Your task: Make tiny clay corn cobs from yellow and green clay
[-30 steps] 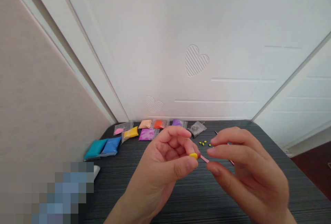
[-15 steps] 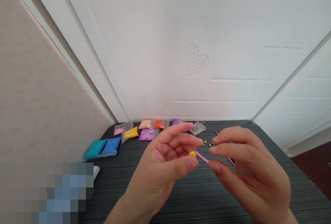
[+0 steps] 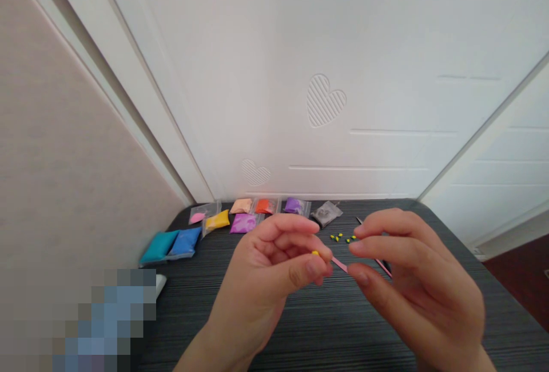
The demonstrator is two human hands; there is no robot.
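Note:
My left hand [image 3: 270, 269] pinches a small lump of yellow clay [image 3: 315, 253] between thumb and fingertips, above the dark striped table [image 3: 300, 326]. My right hand [image 3: 412, 286] grips a thin pink stick tool [image 3: 339, 264] between thumb and forefinger, its tip touching the clay. Several tiny yellow clay bits [image 3: 341, 238] lie on the table just beyond my fingers.
Small bags of clay lie along the back: teal [image 3: 158, 246], blue [image 3: 185, 242], yellow [image 3: 217, 221], magenta [image 3: 243, 223], peach [image 3: 241, 206], orange [image 3: 265, 206], purple [image 3: 294, 205], pink [image 3: 197, 217] and a grey one [image 3: 326, 213]. White panelled doors rise behind the table.
My left fingers have closed more tightly round the yellow clay, so less of it shows. The pink tool stays against it; both hands have barely shifted.

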